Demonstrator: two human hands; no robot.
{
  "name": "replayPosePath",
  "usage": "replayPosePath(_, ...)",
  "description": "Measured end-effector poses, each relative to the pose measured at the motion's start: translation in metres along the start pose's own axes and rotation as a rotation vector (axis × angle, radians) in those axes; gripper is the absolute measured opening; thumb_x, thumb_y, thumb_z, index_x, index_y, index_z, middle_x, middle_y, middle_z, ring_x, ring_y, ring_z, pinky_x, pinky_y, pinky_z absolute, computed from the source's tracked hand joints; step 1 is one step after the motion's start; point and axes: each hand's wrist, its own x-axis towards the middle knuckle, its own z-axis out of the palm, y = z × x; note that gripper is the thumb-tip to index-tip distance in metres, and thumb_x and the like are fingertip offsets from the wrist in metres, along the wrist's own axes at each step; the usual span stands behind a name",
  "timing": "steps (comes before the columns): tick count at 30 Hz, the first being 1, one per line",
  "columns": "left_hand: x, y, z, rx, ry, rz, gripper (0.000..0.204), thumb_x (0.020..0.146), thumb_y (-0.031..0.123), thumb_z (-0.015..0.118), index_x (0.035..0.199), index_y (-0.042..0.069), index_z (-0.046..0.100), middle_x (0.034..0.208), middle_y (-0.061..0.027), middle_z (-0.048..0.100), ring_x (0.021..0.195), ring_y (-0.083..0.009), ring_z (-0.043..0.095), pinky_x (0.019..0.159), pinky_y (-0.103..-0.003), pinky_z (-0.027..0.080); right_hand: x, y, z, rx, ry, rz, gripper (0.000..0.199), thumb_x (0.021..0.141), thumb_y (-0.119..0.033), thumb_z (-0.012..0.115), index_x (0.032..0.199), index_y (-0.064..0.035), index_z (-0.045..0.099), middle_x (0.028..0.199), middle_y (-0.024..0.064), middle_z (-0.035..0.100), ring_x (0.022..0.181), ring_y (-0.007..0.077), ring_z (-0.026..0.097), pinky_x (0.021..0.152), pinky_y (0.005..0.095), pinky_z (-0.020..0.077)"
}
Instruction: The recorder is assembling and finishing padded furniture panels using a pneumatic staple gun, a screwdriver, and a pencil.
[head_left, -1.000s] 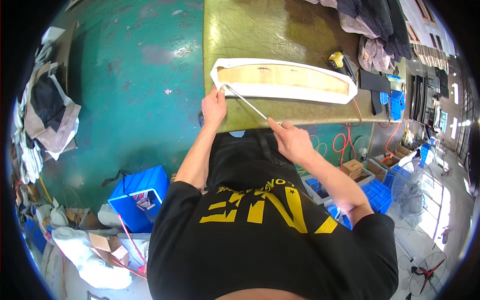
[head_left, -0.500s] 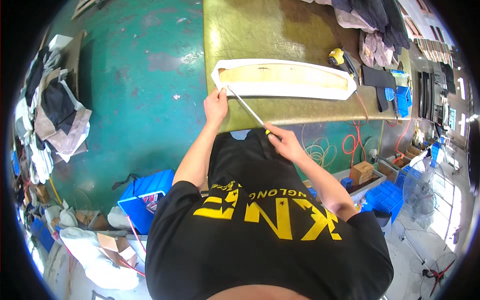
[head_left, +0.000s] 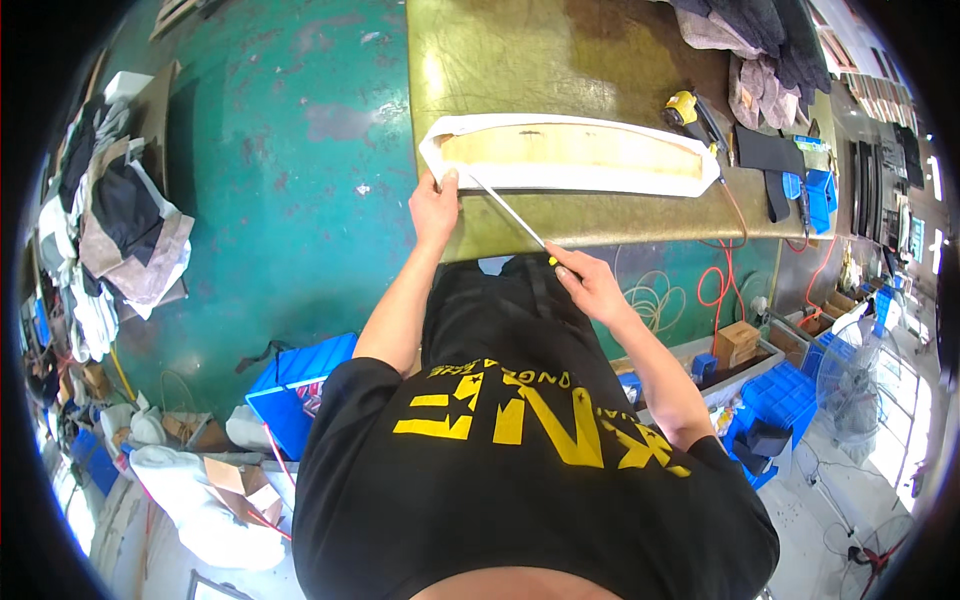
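A long, narrow wooden panel [head_left: 575,148], its border wrapped in white covering [head_left: 570,181], lies on the olive-topped table. At its near left corner my left hand [head_left: 434,208] is closed, gripping the white edge between thumb and fingers. My right hand [head_left: 592,285] is wrapped round the handle of a long, thin screwdriver [head_left: 508,211], close to the table's front edge. The metal shaft slants up and left. Its tip meets the near white border just right of my left hand. Most of the handle is hidden in my fist; a yellow bit shows.
A yellow and black tool [head_left: 682,107] with a red hose lies beyond the panel's right end. Dark and grey cloth [head_left: 760,85] is heaped at the far right. Green surface [head_left: 280,190] spreads to the left. Blue crates [head_left: 775,400] and a fan [head_left: 850,385] stand lower right.
The screwdriver's tip has shifted slightly right along the panel's near border, and my right hand has moved a little right. My left hand keeps its grip on the corner. The whole view has shifted slightly.
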Motion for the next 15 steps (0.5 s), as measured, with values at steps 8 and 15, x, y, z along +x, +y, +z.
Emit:
replayPosePath(8,0.002,-0.004,0.0,-0.037,-0.02,-0.006,0.031,0.103,0.029,0.068,0.098,-0.002,0.069,0.074,-0.004,0.065,0.055,-0.0096,0.059,0.051,-0.028,0.048,0.016,-0.016,-0.017,-0.198,-0.096,0.058,0.048,0.099,-0.011,0.06,0.147,-0.0153,0.06,0.09,0.0162,0.063,0.088,0.0373,0.065,0.081,0.046,0.0525)
replayPosePath(15,-0.001,0.002,-0.001,-0.013,-0.02,0.005,0.032,0.103,0.03,0.068,0.098,-0.002,0.07,0.072,-0.003,0.064,0.055,-0.0098,0.059,0.052,-0.029,0.048,0.021,-0.028,-0.031,-0.273,-0.116,0.062,0.049,0.098,-0.014,0.061,0.147,-0.0184,0.06,0.091,0.0165,0.063,0.089,0.0385,0.065,0.08,0.0471,0.053)
